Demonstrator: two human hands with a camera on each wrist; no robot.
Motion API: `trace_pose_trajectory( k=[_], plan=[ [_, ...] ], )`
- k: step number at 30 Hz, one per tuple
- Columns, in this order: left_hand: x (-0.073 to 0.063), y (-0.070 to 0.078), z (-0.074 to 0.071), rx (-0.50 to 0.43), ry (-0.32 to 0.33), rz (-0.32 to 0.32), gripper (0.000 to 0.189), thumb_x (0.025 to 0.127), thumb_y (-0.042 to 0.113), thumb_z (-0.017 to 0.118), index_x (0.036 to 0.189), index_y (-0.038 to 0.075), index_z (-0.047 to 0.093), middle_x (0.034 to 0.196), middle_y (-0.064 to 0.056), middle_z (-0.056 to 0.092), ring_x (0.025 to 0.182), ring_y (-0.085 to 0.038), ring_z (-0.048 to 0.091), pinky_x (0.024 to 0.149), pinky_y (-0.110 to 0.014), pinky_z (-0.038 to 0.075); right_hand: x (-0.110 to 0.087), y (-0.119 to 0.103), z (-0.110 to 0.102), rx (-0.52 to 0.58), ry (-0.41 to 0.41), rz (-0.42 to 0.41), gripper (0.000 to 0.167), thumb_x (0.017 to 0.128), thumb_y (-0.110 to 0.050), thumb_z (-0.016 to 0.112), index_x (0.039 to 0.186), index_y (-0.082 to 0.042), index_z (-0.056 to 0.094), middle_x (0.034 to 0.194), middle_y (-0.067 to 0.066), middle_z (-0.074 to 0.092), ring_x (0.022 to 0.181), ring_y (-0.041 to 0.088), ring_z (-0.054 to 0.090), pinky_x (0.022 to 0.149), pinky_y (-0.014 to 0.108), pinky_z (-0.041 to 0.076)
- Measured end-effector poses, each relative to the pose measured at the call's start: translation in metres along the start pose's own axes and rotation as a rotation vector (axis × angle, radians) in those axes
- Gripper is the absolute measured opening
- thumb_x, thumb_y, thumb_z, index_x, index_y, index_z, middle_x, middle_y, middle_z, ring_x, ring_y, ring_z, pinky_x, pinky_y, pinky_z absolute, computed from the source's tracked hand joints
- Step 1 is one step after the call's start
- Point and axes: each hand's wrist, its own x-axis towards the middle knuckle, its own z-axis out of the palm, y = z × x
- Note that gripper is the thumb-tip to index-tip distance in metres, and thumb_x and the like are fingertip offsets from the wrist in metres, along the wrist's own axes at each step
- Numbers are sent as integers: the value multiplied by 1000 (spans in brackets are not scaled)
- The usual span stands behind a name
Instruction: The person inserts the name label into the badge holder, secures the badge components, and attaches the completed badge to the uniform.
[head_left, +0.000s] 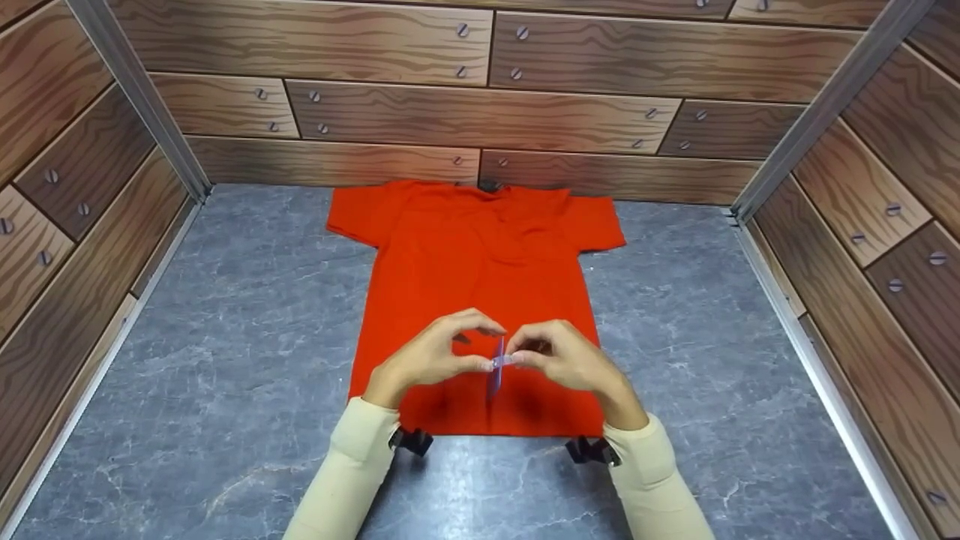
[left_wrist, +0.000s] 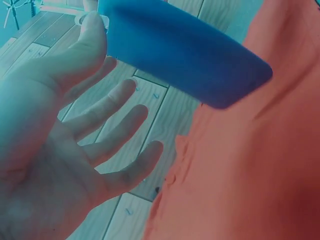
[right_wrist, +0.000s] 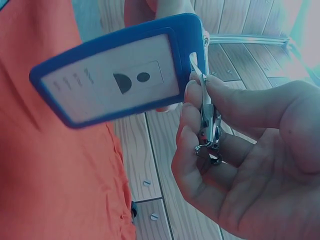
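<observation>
A blue ID badge holder (right_wrist: 111,70) with a white printed card stands on edge between both hands in the head view. Through its slot runs a clear strap (right_wrist: 197,70) with a metal clip (right_wrist: 210,125). My right hand (head_left: 566,358) pinches the strap and clip between thumb and curled fingers. From the other side, my left hand (head_left: 431,352) reaches in with its thumb (left_wrist: 92,35) against the snap end of the strap. The other left fingers (left_wrist: 120,107) are spread and fairly straight. Below both hands lies a red T-shirt (head_left: 480,285), flat, collar away from me.
The shirt lies on a grey marbled surface (head_left: 255,337). Wood-patterned panels (head_left: 390,112) stand at the back and on both sides, with metal rails (head_left: 832,390) along the side edges. A small dark item (head_left: 489,185) sits at the shirt's collar.
</observation>
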Motion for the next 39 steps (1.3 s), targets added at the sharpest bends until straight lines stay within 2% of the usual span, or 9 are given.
trace_pose_trajectory(
  k=[5,10,13,17,22,27,34,39],
  plan=[
    [1,1,1,-8,10,2,42,89,29,81,128,23,68,126,4,67,123,-33,60,109,-51,49,0,0,1,-4,2,9,7,95,-16,74,96,-10,77,90,13,75,75,14,59,71,22,51],
    [2,0,3,-28,18,17,30,88,27,82,114,18,71,115,3,69,115,-33,61,108,-54,49,1,-2,5,-31,13,19,7,95,-17,74,95,-12,78,83,10,73,70,13,57,66,21,49],
    [2,0,5,-43,17,18,21,88,27,82,105,20,72,105,3,70,109,-27,63,106,-57,49,2,-3,7,-29,10,21,6,95,-15,74,95,-11,77,81,14,72,66,17,59,62,20,50],
    [2,2,5,-40,14,0,15,88,27,83,98,21,74,97,4,73,101,-17,64,102,-57,51,2,-2,9,-23,0,22,5,96,-12,73,96,-9,77,87,18,74,67,24,64,63,21,54],
    [2,3,5,-23,31,-11,11,87,27,83,90,19,76,91,4,76,96,-13,66,97,-53,54,1,-4,9,12,-13,30,7,95,-12,73,98,-7,77,91,16,77,71,30,71,67,29,62],
    [3,4,5,-5,42,-3,14,86,28,85,87,18,76,87,4,76,93,-11,68,94,-51,56,0,-5,7,25,-32,33,8,96,-10,72,102,-6,77,93,15,77,75,26,73,70,30,63],
    [1,5,5,19,55,-16,15,87,30,84,87,18,75,87,5,74,91,-11,66,93,-53,56,-3,-6,1,-83,-66,42,10,97,-10,71,104,-5,76,92,19,75,68,24,71,65,23,59],
    [2,3,5,29,50,-13,16,88,32,83,89,18,75,88,3,74,88,-11,66,91,-49,57,-3,-6,3,-121,-43,33,7,97,-10,72,99,-5,76,83,11,73,64,25,68,62,23,57]
  ],
)
